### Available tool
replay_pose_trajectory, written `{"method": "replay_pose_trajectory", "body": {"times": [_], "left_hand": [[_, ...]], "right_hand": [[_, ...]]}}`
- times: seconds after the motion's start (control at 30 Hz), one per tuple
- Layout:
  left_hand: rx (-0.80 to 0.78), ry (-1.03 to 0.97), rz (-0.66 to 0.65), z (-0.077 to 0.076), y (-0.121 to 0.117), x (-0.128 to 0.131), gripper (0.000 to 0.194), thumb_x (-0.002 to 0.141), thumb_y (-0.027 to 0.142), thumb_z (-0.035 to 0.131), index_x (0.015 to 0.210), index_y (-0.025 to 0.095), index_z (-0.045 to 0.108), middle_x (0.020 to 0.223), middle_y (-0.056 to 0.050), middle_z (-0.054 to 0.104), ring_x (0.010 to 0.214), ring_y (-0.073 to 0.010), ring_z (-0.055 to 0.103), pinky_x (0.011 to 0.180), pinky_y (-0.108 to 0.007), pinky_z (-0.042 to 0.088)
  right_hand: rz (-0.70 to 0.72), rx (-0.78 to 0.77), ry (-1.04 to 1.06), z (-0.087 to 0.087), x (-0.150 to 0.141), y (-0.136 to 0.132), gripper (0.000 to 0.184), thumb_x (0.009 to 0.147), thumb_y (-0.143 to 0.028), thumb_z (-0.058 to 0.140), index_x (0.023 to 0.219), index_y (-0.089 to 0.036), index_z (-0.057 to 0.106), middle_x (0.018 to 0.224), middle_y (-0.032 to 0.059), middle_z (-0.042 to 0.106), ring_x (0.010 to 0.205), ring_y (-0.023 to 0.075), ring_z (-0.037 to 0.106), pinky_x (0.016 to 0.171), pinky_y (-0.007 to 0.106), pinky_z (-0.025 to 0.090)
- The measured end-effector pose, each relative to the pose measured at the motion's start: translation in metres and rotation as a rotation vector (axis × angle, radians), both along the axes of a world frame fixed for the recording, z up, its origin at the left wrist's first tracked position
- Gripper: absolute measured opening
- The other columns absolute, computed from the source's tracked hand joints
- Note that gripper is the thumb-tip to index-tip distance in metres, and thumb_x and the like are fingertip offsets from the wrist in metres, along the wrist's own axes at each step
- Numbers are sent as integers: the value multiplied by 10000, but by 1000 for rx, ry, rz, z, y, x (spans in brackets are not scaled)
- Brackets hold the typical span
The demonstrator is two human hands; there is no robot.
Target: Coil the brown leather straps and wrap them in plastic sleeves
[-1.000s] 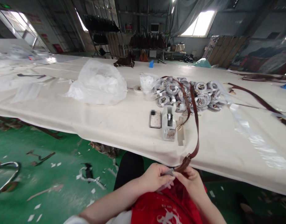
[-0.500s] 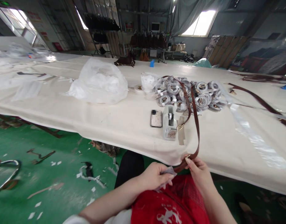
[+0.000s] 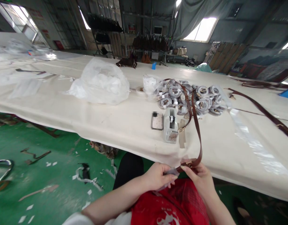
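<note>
A brown leather strap [image 3: 197, 131] runs from my hands up over the table edge and loops onto a pile of coiled straps in clear wrapping [image 3: 202, 101]. My right hand [image 3: 199, 176] pinches the strap beside a metal buckle. Close to its left, my left hand [image 3: 160, 176] is closed on the strap's end, which a thin, translucent plastic sleeve [image 3: 173, 171] covers. Both hands are over my lap, in front of the red apron [image 3: 167, 204]. The strap's far end, with a metal clasp, lies beside the tape dispenser [image 3: 171, 125].
On the pale table [image 3: 125, 125] stand a large clear bag of white material [image 3: 101, 82], a small pixelated card [image 3: 157, 121] and a tape roll [image 3: 140, 90]. Another brown strap [image 3: 259, 101] and plastic sleeves [image 3: 256, 137] lie at the right. Scraps litter the green floor [image 3: 64, 175].
My right hand has moved slightly left and down along the strap, closer to my left hand. The plastic sleeve now reaches nearer the buckle. The view has shifted slightly.
</note>
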State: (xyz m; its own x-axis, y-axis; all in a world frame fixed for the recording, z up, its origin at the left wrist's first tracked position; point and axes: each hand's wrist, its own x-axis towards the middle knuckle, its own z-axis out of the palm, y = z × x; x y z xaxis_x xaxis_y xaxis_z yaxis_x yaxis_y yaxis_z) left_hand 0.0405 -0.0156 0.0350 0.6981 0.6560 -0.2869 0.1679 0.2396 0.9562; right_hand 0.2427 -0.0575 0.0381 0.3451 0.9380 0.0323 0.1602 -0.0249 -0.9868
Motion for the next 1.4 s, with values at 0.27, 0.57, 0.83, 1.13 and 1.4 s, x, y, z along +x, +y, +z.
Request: {"method": "replay_pose_trajectory", "body": {"times": [0.27,0.57,0.83,1.13,1.4], "left_hand": [[160,-103,-69,-10,15,-20,624,861,676,521,892,96,749,702,-41,651,608,-122,521,587,-211,418],[257,-97,-138,-5,4,-18,700,879,719,438,1047,106,731,817,-59,660,728,-165,543,682,-246,426],[340,32,-154,-17,3,-16,622,917,663,398,546,164,424,563,53,254,539,-85,247,509,-229,212],[322,38,-76,-17,9,-1,617,941,642,355,638,149,572,588,15,466,570,-122,395,561,-232,338],[339,10,-37,-14,9,-2,622,967,612,338,643,145,592,567,19,482,544,-110,397,546,-217,323]], "right_hand": [[160,-38,-99,12,33,-5,305,848,-472,674,895,-200,806,870,81,796,743,226,707,715,310,589],[46,-85,-216,11,24,-7,300,823,-466,686,907,-209,817,735,44,781,669,214,698,648,293,582],[-72,-90,-291,13,32,-10,295,810,-452,684,938,-219,812,856,49,814,744,259,755,718,331,626],[110,45,-427,20,4,-8,275,846,-444,655,837,-223,820,813,71,807,744,292,750,710,369,617],[97,-13,82,7,4,-3,301,851,-491,669,952,-244,809,1030,92,785,1046,300,683,961,437,525]]}}
